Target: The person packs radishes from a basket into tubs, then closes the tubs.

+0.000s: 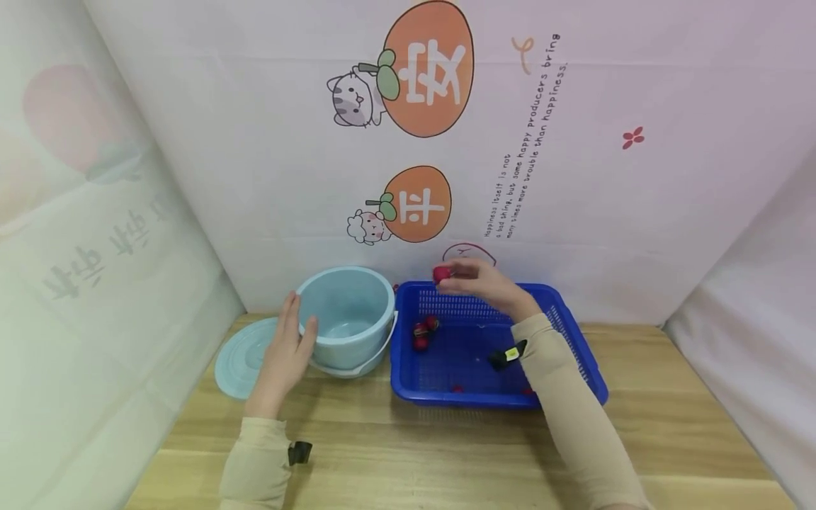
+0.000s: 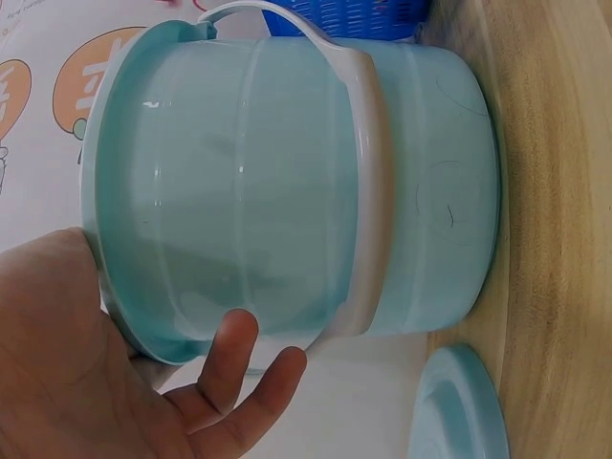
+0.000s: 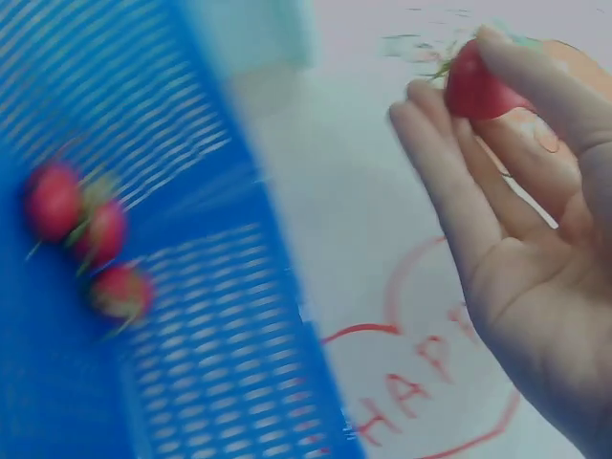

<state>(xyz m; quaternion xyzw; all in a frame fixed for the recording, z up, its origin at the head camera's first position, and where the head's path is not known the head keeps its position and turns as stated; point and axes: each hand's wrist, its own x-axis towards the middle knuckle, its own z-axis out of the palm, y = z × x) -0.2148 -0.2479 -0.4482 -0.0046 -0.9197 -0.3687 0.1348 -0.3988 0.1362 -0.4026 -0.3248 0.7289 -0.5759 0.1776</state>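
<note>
Head view: the left hand (image 1: 287,348), fingers spread, is at the rim of the light-blue bucket (image 1: 353,353); farther off, near the far edge of the blue basket (image 1: 465,348), the right hand (image 1: 481,282) pinches a red strawberry (image 1: 441,274), long axis roughly sideways in the right wrist view, leafy green end leftward.

Counted: one bucket (image 1: 352,348), one lid (image 1: 240,358), one basket (image 1: 459,354), and two hands, one left hand (image 1: 288,353) and one right hand (image 1: 489,283). Strawberries (image 1: 441,274): four clearly visible, one held plus three clustered. Two further red bits (image 1: 457,389), mostly hidden, not identifiable.
</note>
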